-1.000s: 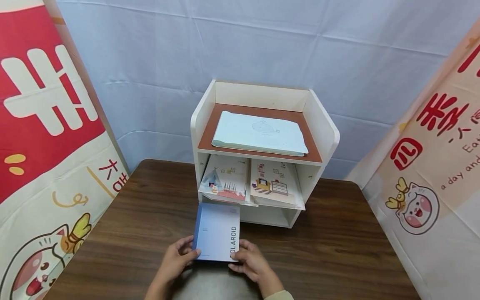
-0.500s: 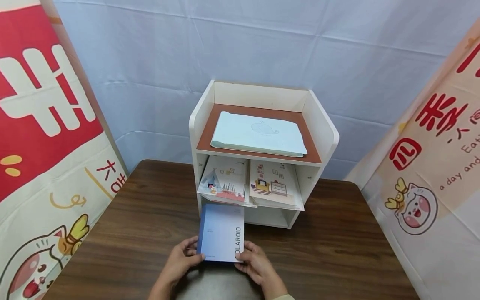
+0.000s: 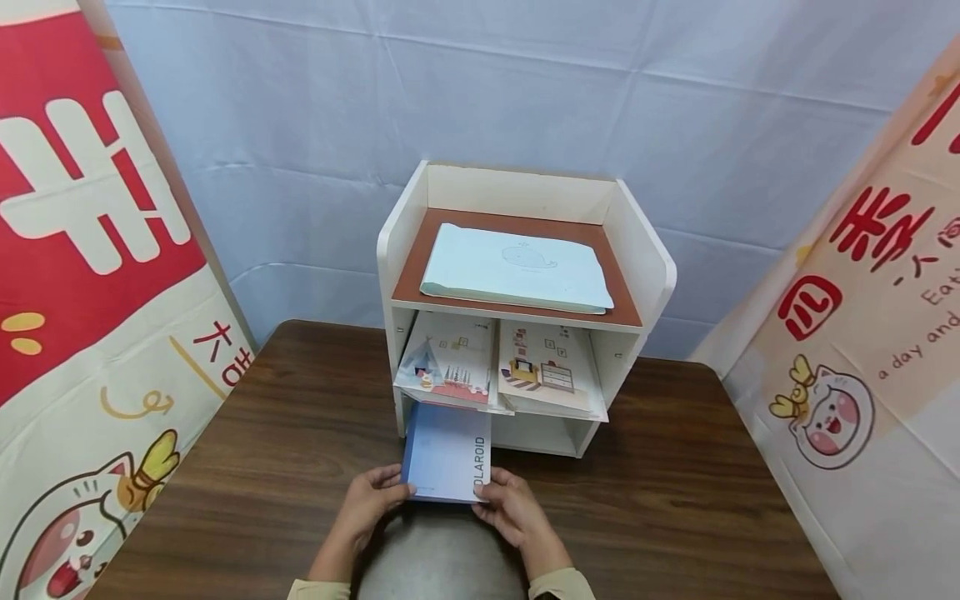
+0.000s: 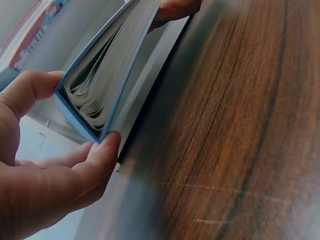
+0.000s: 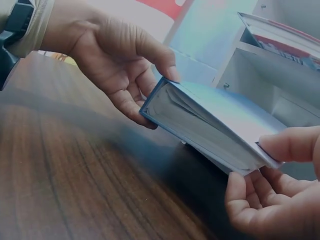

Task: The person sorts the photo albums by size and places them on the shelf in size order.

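A blue hardcover photo album (image 3: 448,454) lettered "OLAROID" along its right side is held level in front of the white desktop shelf (image 3: 651,279). Its far end reaches under the middle board into the left part of the bottom compartment (image 3: 536,433). My left hand (image 3: 372,500) pinches the near left corner, thumb on the cover and fingers below. At the near right corner, my right hand (image 3: 517,510) grips the album the same way. Page edges of the album (image 4: 105,70) show in the left wrist view. In the right wrist view, the album (image 5: 215,132) is above the table.
Two stacks of picture-covered books, a left one (image 3: 450,358) and a right one (image 3: 547,367), overhang the front of the middle shelf. A pale sketchbook with a whale drawing (image 3: 521,267) lies on the brown top. The wooden table (image 3: 675,492) extends around the shelf.
Both hands have moved the album slightly right and then forward, so its far end is deeper under the middle shelf. Both grips stay at the near corners.
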Available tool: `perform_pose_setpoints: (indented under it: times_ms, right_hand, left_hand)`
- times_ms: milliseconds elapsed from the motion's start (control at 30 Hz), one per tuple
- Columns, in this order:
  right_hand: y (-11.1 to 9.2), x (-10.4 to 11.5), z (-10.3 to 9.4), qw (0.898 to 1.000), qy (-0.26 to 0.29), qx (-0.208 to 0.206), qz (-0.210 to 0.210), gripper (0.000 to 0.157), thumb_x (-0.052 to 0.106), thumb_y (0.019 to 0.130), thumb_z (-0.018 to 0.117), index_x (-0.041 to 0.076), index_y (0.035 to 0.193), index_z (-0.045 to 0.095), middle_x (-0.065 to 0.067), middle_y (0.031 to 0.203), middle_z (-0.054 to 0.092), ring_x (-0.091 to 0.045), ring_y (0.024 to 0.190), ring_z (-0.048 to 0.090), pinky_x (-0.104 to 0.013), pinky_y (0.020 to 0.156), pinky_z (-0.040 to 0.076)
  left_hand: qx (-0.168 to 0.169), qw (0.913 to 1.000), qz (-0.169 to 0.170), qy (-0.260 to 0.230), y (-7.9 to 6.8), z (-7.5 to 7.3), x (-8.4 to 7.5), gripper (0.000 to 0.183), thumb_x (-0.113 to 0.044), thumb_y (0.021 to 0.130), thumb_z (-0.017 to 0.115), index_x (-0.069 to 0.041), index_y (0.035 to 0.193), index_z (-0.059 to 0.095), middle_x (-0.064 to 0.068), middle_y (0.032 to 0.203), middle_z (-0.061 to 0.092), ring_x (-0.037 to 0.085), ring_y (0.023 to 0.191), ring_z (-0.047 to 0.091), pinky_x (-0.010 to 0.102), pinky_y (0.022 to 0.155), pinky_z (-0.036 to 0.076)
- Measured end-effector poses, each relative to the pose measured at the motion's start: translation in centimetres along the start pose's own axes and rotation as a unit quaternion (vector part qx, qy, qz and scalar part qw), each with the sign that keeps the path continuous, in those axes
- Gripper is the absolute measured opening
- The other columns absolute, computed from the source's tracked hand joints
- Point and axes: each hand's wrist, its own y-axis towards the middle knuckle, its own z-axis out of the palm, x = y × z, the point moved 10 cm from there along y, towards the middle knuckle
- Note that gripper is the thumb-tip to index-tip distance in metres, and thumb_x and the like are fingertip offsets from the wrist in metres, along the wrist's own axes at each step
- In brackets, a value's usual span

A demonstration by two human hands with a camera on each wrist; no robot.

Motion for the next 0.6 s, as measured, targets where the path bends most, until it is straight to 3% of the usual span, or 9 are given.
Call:
perform_pose_setpoints:
  times_ms: [267,433,600]
  right_hand:
    - [1.9,0.4,0.1,1.000,0.006,-0.015,0.003,0.040,-0.009,0.084,0.051,-0.015,0.123,0.040,-0.007,0.090,0.062,-0.016,0.077,0.056,-0.029,0.066,0.047]
    - [3.0,0.7,-0.1,0.999,0.032,-0.030,0.006,0.039,-0.010,0.086,0.051,-0.015,0.123,0.040,-0.008,0.091,0.062,-0.018,0.079,0.057,-0.031,0.068,0.049]
    - [3.8,0.9,-0.6,0.996,0.068,-0.056,0.006,0.030,-0.011,0.087,0.051,-0.013,0.115,0.043,-0.009,0.089,0.059,-0.019,0.078,0.056,-0.032,0.070,0.049]
  left_hand:
    - [-0.020,0.9990,-0.005,-0.039,1.6,-0.2,0.0,0.052,0.000,0.080,0.064,0.024,0.121,0.041,0.025,0.108,0.054,0.021,0.090,0.057,0.041,0.079,0.051]
    - [-0.024,0.9976,-0.002,-0.065,3.0,-0.1,0.1,0.052,0.006,0.077,0.061,0.024,0.122,0.040,0.028,0.110,0.052,0.018,0.085,0.058,0.035,0.077,0.051]
    - [-0.010,0.9970,-0.004,-0.077,4.2,0.1,-0.1,0.055,0.008,0.078,0.059,0.024,0.125,0.035,0.034,0.118,0.045,0.021,0.090,0.056,0.040,0.082,0.049]
